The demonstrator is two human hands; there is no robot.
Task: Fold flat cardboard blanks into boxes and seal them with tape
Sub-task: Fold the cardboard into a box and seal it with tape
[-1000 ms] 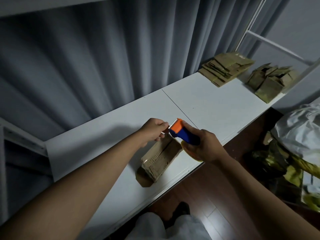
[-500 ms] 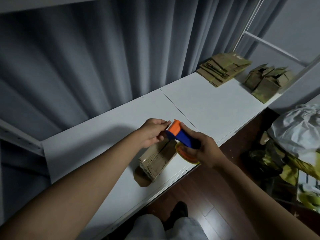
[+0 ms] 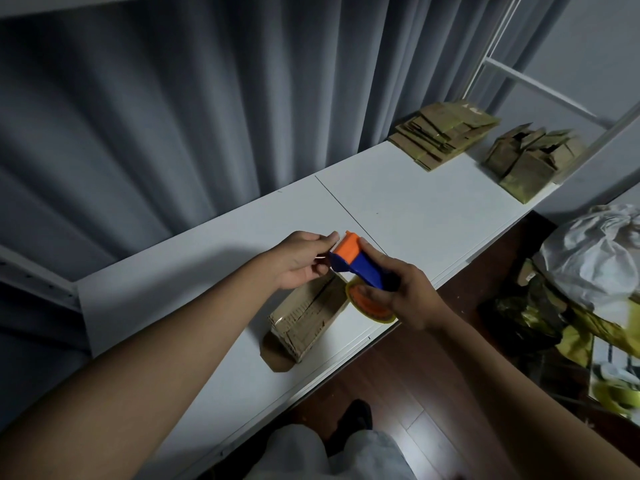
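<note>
A blue-and-orange tape dispenser [image 3: 356,263] is gripped by the right hand [image 3: 403,296], the fingers curled round its blue body and over the roll of tape [image 3: 369,303] mounted beneath it. The dispenser is held in the air above the tabletop [image 3: 408,209], its orange toothed end turned toward the left hand [image 3: 304,259]. The left hand is brought right up against that end, thumb and fingers pinched together at the cutter — whether the end of the tape is actually caught between them cannot be told, as the strip is too thin and blurred to be seen.

Directly below both hands, a folded cardboard box [image 3: 306,317] is laid on its side near the front edge of the white tabletop, one flap [image 3: 273,356] spread flat on the surface at its nearer end. Neither hand is touching the box.

At the far right of the tabletop, a stack of flat cardboard blanks [image 3: 443,133] is set against the grey curtain [image 3: 173,116], and just beside it a cluster of assembled boxes [image 3: 530,157] is gathered — well apart from the box below the hands. A crumpled white bag [image 3: 595,258] is seen on the right, beyond the tabletop's edge, above the dark wooden floor [image 3: 433,393].
</note>
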